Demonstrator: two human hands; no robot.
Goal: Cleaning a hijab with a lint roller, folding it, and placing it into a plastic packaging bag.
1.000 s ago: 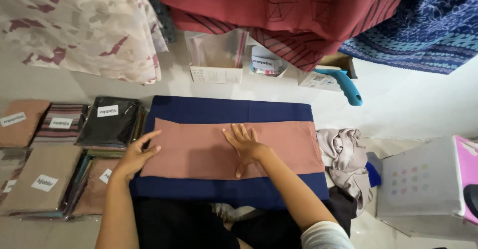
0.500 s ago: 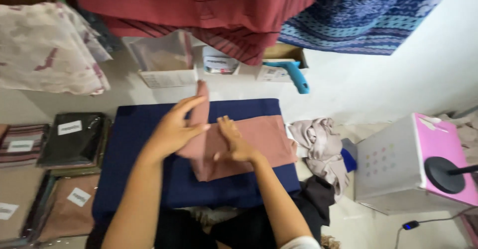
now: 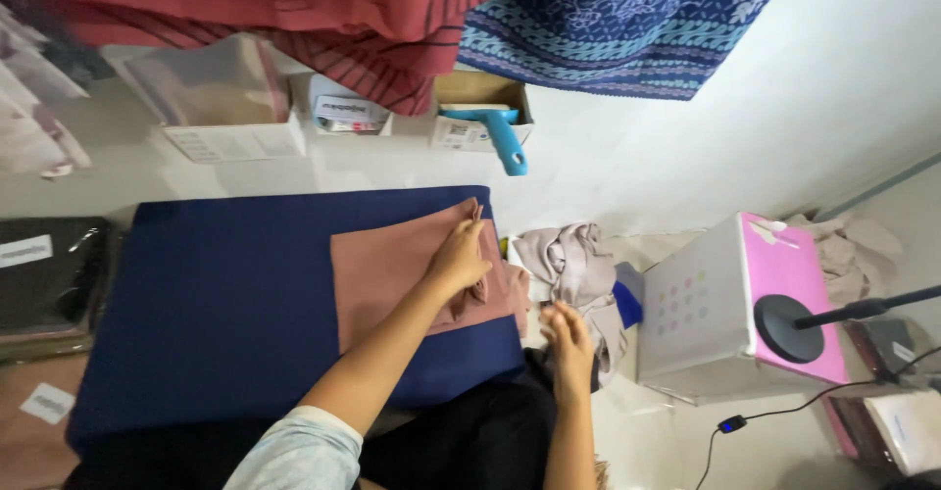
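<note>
A dusty-pink cloth (image 3: 392, 269) lies folded on a navy blue mat (image 3: 225, 304) on the floor. My left hand (image 3: 459, 257) reaches across and grips the cloth's bunched right end, fingers curled over the fold. To the right, just off the mat's edge, my right hand (image 3: 567, 338) hovers with its fingers apart. It is at the near edge of a crumpled beige cloth heap (image 3: 573, 260); whether it touches the heap I cannot tell.
A white box with a pink top (image 3: 735, 304) stands right, a black round stand base (image 3: 789, 328) and cable against it. A blue-handled tool (image 3: 502, 135) sits in a cardboard box by the wall. Bagged dark cloths (image 3: 49, 269) lie left. Red and blue fabrics hang above.
My left hand folded the pink cloth's left part over to the right and now holds it there. My right hand left the cloth and moved right toward the beige heap. The view swung right.
</note>
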